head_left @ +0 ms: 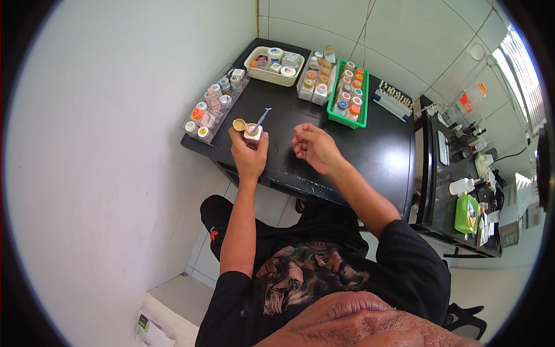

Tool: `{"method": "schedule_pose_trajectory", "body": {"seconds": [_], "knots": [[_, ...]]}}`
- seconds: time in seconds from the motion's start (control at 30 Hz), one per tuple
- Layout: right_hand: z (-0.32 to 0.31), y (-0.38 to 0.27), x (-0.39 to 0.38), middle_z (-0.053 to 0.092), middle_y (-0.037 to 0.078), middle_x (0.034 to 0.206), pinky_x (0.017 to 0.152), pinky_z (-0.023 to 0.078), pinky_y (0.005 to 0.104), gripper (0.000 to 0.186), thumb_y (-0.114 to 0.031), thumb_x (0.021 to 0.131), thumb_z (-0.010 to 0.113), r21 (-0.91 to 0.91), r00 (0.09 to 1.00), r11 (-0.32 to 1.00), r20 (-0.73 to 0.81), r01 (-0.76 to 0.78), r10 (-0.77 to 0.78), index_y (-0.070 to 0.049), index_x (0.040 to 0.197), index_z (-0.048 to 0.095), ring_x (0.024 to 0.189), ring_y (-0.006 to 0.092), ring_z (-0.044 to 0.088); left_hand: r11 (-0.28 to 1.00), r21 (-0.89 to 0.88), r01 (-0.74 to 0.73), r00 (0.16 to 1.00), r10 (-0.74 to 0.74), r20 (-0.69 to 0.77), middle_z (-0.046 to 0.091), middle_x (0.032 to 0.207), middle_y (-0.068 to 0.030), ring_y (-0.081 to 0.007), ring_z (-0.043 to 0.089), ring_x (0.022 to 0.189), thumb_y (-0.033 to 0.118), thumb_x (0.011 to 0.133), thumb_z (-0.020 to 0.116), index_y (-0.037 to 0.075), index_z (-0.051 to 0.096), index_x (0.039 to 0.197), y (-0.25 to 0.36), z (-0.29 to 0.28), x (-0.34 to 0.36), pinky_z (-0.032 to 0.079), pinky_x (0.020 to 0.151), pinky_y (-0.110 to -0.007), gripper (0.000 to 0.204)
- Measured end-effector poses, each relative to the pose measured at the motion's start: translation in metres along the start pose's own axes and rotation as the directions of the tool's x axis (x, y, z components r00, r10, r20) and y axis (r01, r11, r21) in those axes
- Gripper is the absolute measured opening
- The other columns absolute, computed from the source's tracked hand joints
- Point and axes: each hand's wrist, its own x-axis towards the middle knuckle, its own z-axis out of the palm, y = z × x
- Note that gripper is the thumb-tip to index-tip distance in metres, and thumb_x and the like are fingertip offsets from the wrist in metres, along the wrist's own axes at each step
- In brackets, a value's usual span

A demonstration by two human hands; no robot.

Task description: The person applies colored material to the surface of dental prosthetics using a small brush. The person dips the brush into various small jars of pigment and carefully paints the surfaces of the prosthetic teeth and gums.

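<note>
Containers are lining the table's left and far sides, and both hands are working in front of them!
Along the left edge of the table point(376, 150) a bottle tray point(230, 110) is running; a basket point(269, 76) is sitting at the far left corner, then, moving right, a jar tray point(312, 98) and a second basket point(347, 121) are standing side by side, with a sample rack point(390, 105) lying at the far right. Nearer in, the left hand point(249, 157) is holding a jar point(252, 136) just right of the bottle tray, a stick point(263, 117) is poking up from its mouth, and the right hand point(315, 149) is hovering to the right. Beyond the table's right side, a side table point(439, 202) is bearing a squeeze bottle point(461, 186), with a small basket point(461, 217) sitting nearer.
</note>
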Motion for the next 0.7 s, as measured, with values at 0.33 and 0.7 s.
{"method": "schedule_pose_trajectory", "body": {"seconds": [0.33,0.7], "knots": [[-0.095,-0.21,-0.065,0.076,0.013,0.117,0.101,0.061,0.0397,0.019,-0.013,0.118,0.06,-0.394,-0.114,0.123,-0.526,0.911,-0.843,0.001,0.124,0.072,0.107,0.0254,0.075,1.0,0.003,0.011,1.0,-0.011,0.004,0.071,0.104,-0.0055,-0.0071,0.07,0.083,0.008,0.099,0.086,0.004,0.051,0.126,-0.001,-0.001,0.0,0.057,0.071,-0.025,0.044],[-0.044,-0.058,-0.052,0.073,0.004,0.1,0.08,0.06,0.0283,0.036,-0.012,0.113,0.072,-0.602,0.907,0.68,0.224,0.417,-0.358,-0.001,0.147,0.066,0.084,0.0112,0.071,0.999,0.027,-0.035,0.999,0.035,0.015,0.075,0.107,-0.0069,-0.0093,0.073,0.087,0.007,0.098,0.086,0.002,0.055,0.131,0.004,0.004,-0.005,0.06,0.075,-0.026,0.046]]}}
